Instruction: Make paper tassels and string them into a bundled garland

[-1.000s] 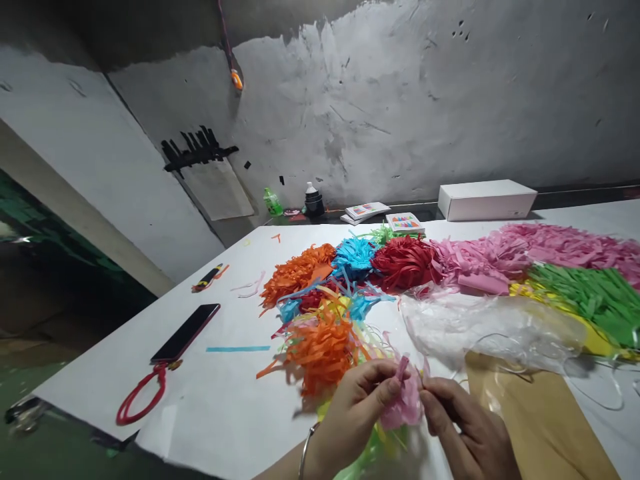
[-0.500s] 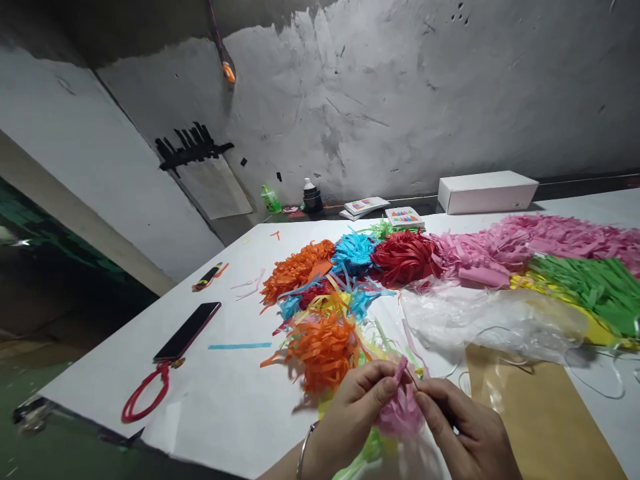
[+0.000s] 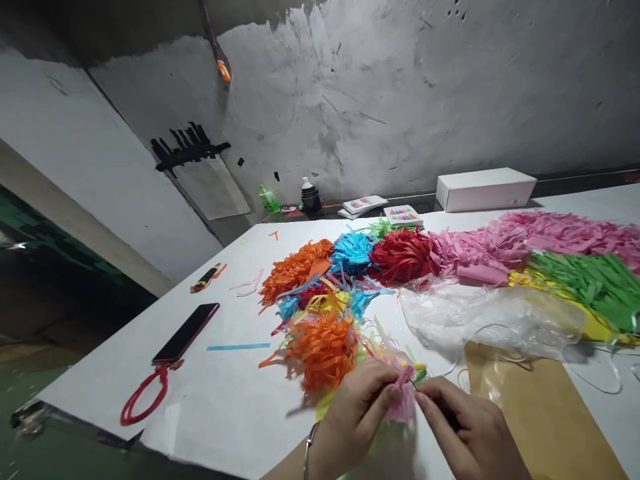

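Observation:
My left hand (image 3: pixel 356 415) pinches the gathered top of a pink paper tassel (image 3: pixel 404 398) at the bottom middle of the view. My right hand (image 3: pixel 467 433) is closed beside it, its fingertips pinched on something thin and dark at the tassel's neck; I cannot make out what it is. Green and yellow paper strips (image 3: pixel 419 371) stick out around the pink tassel. An orange tassel (image 3: pixel 323 347) lies just to the left of my hands on the white table (image 3: pixel 230 393).
Piles of orange (image 3: pixel 295 268), blue (image 3: pixel 353 253), red (image 3: pixel 403 255), pink (image 3: pixel 525 237) and green (image 3: pixel 590 280) fringed paper spread across the table. A clear plastic bag (image 3: pixel 480 320), a brown envelope (image 3: pixel 535 413), a phone with a red strap (image 3: pixel 185 333) and a white box (image 3: pixel 485 189) lie around.
The pink tassel has sunk lower between my hands and my fingertips have drawn closer together at its neck. The view has shifted slightly.

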{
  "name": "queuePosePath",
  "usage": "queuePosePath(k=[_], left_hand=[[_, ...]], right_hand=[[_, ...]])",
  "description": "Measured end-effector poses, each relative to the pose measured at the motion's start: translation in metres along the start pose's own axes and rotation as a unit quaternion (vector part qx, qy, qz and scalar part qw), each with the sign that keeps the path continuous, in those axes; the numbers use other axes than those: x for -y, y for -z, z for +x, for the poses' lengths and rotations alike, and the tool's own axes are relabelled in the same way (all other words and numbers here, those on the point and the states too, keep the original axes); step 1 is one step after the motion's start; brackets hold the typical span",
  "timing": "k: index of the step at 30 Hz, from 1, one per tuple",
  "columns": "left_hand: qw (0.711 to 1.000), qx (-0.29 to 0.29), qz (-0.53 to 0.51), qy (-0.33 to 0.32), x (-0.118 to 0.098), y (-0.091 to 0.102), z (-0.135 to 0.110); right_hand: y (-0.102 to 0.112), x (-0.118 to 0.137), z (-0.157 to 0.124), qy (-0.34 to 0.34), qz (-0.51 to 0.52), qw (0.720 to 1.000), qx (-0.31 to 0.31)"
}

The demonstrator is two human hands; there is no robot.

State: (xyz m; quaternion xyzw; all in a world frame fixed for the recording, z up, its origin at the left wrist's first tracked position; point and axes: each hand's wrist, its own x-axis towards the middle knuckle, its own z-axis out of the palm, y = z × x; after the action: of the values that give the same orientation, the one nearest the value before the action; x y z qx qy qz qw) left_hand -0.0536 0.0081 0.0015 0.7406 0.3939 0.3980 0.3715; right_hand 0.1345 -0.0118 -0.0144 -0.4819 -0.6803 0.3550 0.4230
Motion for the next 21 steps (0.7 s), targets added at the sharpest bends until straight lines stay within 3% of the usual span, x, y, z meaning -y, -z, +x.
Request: queuePosePath(k=[4,9,15,21], left_hand=[[0.995,0.030,0.086,-0.048,-0.001,0.008,0.000],[0.992,0.055,0.098,-0.056,-0.004,0.015,0.001],[0.988,0.064,0.117,-0.079,-0.004,0.016,-0.001],[0.985,0.048,0.146,-0.077,-0.001,0.014,-0.002]], right_hand=[[0.011,-0.001,0.005,-0.019,0.025,0.995,0.098],[0.012,-0.004,0.005,0.026,0.025,0.994,0.107],[0.001,-0.007,0.002,-0.022,0.018,0.999,0.021],[-0.008,-0.005,-0.006,0.042,-0.011,0.999,-0.014]])
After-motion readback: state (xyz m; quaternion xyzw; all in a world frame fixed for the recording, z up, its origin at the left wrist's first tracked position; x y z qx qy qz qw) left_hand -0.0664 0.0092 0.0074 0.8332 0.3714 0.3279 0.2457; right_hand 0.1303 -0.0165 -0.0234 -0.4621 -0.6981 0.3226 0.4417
